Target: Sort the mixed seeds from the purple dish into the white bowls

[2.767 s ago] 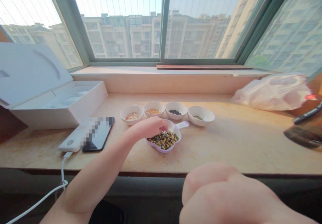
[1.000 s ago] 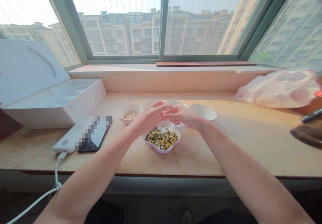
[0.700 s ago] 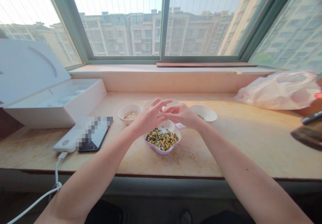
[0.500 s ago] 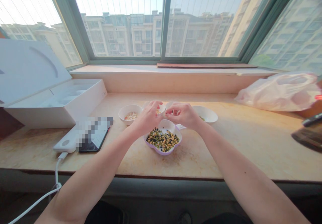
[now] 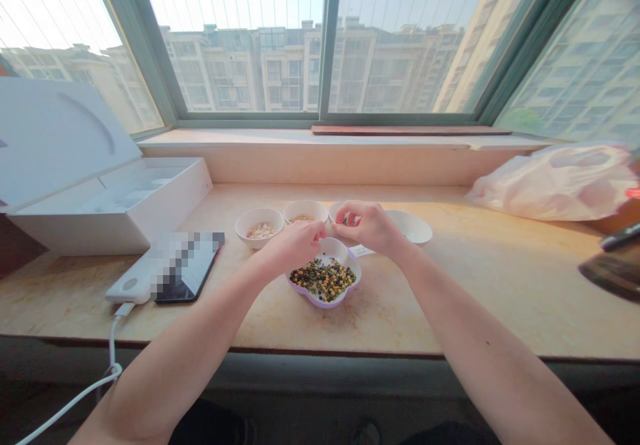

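Observation:
A lilac-rimmed shaped bowl (image 5: 324, 303) holds mixed black, yellow and green beans (image 5: 327, 278). My left hand (image 5: 299, 242) is at its upper left rim, fingers curled down and together; what they hold, if anything, is hidden. Over the white bowl of black beans (image 5: 336, 209) my right hand (image 5: 367, 226) bends its thumb and forefinger into a pinch. Anything between those fingertips is too small to make out. Left of it stand a white bowl of yellow beans (image 5: 306, 206) and one of pale flat pieces (image 5: 259, 217). The rightmost white bowl (image 5: 417, 226) is partly behind my right hand.
A white power bank (image 5: 131, 285) with a cable and a phone (image 5: 193, 275) lie left, before an open white box (image 5: 170, 205). At the right are a plastic bag (image 5: 555, 182) and a dark, shiny object (image 5: 613, 268). The counter's front edge (image 5: 330, 352) runs below the bowls.
My right hand came in from the lower right to meet my left above the lilac-rimmed bowl. Since then they have separated; my left dropped toward the rim, and my right shifted slightly right.

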